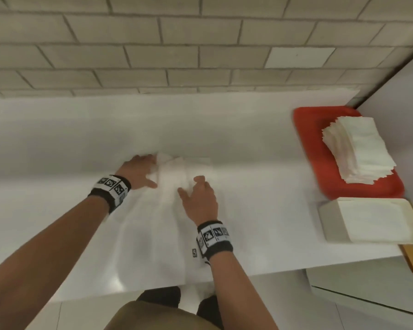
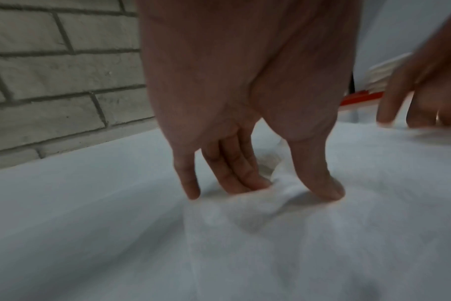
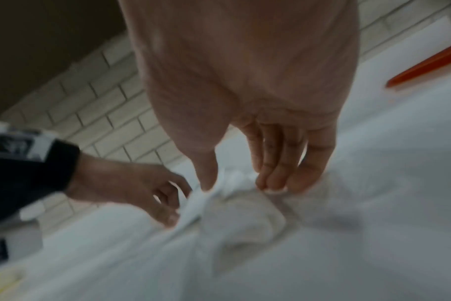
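Your left hand [image 1: 138, 171] and right hand [image 1: 199, 198] both work the white napkin [image 1: 174, 177], which lies about midway across the tabletop [image 1: 57, 139], well clear of its right edge. In the left wrist view your left fingers [image 2: 234, 173] and thumb press down and pinch a raised ridge of it. In the right wrist view your right thumb and fingertips [image 3: 270, 179] nip the bunched part from the near side. The frames are blurred, so the fold lines are hard to read.

The main risk I see is that the paper looks thin, and pulling the two pinches apart could tear it or skew the crease. The white surface beneath looks creased too, so you might catch it up with the napkin. The stack of napkins [image 1: 362, 148] on the red tray [image 1: 305, 139] at the far right corner sits well apart.
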Demonstrator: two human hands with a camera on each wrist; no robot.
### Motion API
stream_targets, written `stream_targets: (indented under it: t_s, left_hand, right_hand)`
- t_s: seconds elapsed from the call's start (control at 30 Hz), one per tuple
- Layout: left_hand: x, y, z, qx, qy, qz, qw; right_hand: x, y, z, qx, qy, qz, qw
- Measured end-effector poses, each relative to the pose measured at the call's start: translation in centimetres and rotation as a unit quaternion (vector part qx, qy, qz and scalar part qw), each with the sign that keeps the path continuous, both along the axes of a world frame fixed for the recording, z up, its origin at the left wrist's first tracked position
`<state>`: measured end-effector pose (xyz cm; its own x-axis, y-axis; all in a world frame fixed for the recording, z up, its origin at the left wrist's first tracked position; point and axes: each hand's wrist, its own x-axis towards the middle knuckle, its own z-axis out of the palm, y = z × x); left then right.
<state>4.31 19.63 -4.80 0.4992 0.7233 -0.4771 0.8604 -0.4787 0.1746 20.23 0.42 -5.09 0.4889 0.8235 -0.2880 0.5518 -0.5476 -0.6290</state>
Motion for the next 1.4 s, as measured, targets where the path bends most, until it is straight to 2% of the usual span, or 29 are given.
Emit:
stream_targets:
  t_s: [0.1,0.2,0.27,0.3,0.4,0.43,0.47,0.53,0.63,0.7,0.77,0.8,0.87,0.93,1.0,1.07,1.13,1.17,1.2,1.27,1.33,1.4]
  left_hand:
    - [-1.1,-0.5,-0.4,-0.034,-0.008,-0.005,0.999]
    - [-2.9,-1.5,-1.2,-0.080,-0.081,-0.019,0.993]
    - [-3.8,-3.1,-1.2,-0.114,-0.168,0.018,0.979]
    - [-4.1,-4.1,-1.2,-0.154,-0.215,0.066,0.962]
    - [-4.5,-7.6,-1.1,-0.281,-0.324,0.211,0.878]
    - [-4.4,-8.7,-1.2,-0.296,-0.340,0.240,0.860]
    - [-4.3,-9.6,-1.5,-0.299,-0.355,0.262,0.847]
    - [-4.0,-10.9,-1.5,-0.299,-0.397,0.296,0.816]
    - [-3.9,-11.7,-1.4,-0.311,-0.443,0.318,0.778]
    - [-4.0,-12.1,-1.5,-0.306,-0.449,0.300,0.784]
    - [-3.9,-12.7,-1.9,-0.278,-0.430,0.261,0.819]
    - [-3.9,-12.9,-2.3,-0.267,-0.417,0.249,0.833]
    - [-3.8,-13.7,-2.9,-0.284,-0.415,0.262,0.824]
    - [-3.6,-14.4,-2.8,-0.320,-0.428,0.284,0.796]
    - [-3.3,-15.1,-1.9,-0.363,-0.441,0.330,0.752]
    - [-3.1,-15.3,-1.0,-0.396,-0.450,0.384,0.702]
    - [-3.0,-15.2,-1.2,-0.434,-0.448,0.418,0.660]
    - [-3.1,-15.2,-1.5,-0.448,-0.443,0.426,0.649]
    - [-3.1,-15.1,-1.9,-0.455,-0.437,0.429,0.647]
    - [-3.2,-15.2,-2.8,-0.431,-0.426,0.429,0.670]
    - [-3.0,-15.4,-3.6,-0.381,-0.410,0.439,0.703]
    - [-2.8,-15.5,-3.8,-0.317,-0.414,0.410,0.748]
  right_hand:
    - [-1.3,1.6,-1.6,-0.077,-0.058,0.046,0.994]
    - [0.0,1.3,-1.3,-0.026,0.044,-0.006,0.999]
    - [1.5,0.2,-0.4,0.036,0.130,-0.069,0.988]
    - [2.1,-0.6,-0.1,0.069,0.198,-0.109,0.972]
    - [3.2,-2.1,0.3,0.137,0.423,-0.194,0.875]
    - [3.4,-2.4,0.2,0.135,0.453,-0.209,0.856]
    - [3.4,-2.6,0.0,0.121,0.459,-0.218,0.853]
    - [3.4,-2.6,-0.6,0.104,0.432,-0.236,0.864]
    - [3.1,-2.5,-0.6,0.139,0.377,-0.255,0.879]
    - [2.8,-2.4,0.2,0.155,0.295,-0.245,0.911]
    - [2.3,-2.6,1.7,0.148,0.221,-0.183,0.946]
    - [1.9,-2.7,2.9,0.157,0.222,-0.144,0.951]
    - [0.9,-3.0,5.8,0.205,0.288,-0.075,0.932]
    - [-0.3,-3.6,8.5,0.248,0.380,-0.036,0.891]
    - [-1.2,-4.6,9.7,0.251,0.433,-0.021,0.865]
    - [-2.0,-5.7,8.8,0.219,0.431,-0.025,0.875]
    - [-2.9,-6.9,6.5,0.159,0.390,-0.045,0.906]
    - [-3.3,-7.3,5.0,0.127,0.366,-0.056,0.920]
    - [-3.7,-7.6,3.4,0.100,0.344,-0.064,0.931]
    - [-4.4,-7.8,0.9,0.067,0.302,-0.065,0.949]
    - [-5.1,-8.0,-0.7,0.061,0.262,-0.049,0.962]
    - [-5.2,-8.2,-1.3,0.066,0.234,-0.038,0.969]
